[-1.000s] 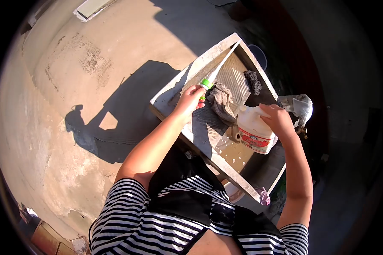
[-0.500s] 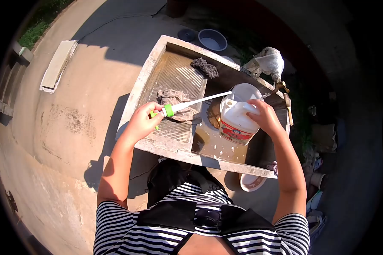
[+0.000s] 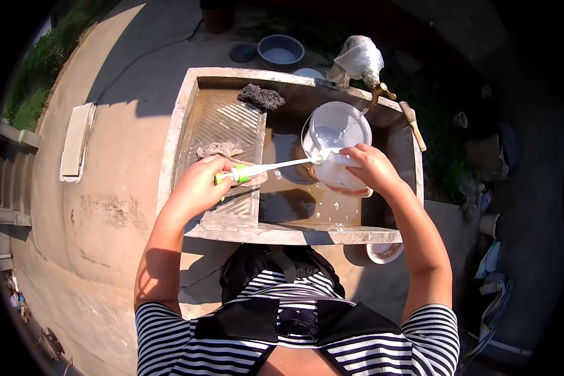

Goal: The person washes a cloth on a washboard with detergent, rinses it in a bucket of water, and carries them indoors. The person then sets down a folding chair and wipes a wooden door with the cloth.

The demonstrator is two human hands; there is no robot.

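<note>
My left hand [image 3: 202,187] is closed around the green head of a pump dispenser [image 3: 252,170] with a white collar and a long white tube. The tube points right, its end at the mouth of a white plastic jug [image 3: 341,177] with a red label; I cannot tell whether it is inside. My right hand [image 3: 371,167] grips the jug by its top handle, tilted over the sink. Just behind the jug, a translucent bucket [image 3: 348,120] stands in the stone sink [image 3: 182,125] under the tap. A grey-pink cloth [image 3: 219,149] lies on the ribbed washboard beyond my left hand.
A dark crumpled cloth [image 3: 261,96] rests at the washboard's far end. Wrapped in plastic, the brass tap [image 3: 381,92] reaches over the back rim. A wooden-handled brush [image 3: 413,125] lies on the right rim. Behind the sink sits a grey basin [image 3: 281,50].
The tube's end has come from beyond the jug to its mouth. The jug now tilts more, its label mostly turned away. The camera view has turned, squaring up the sink.
</note>
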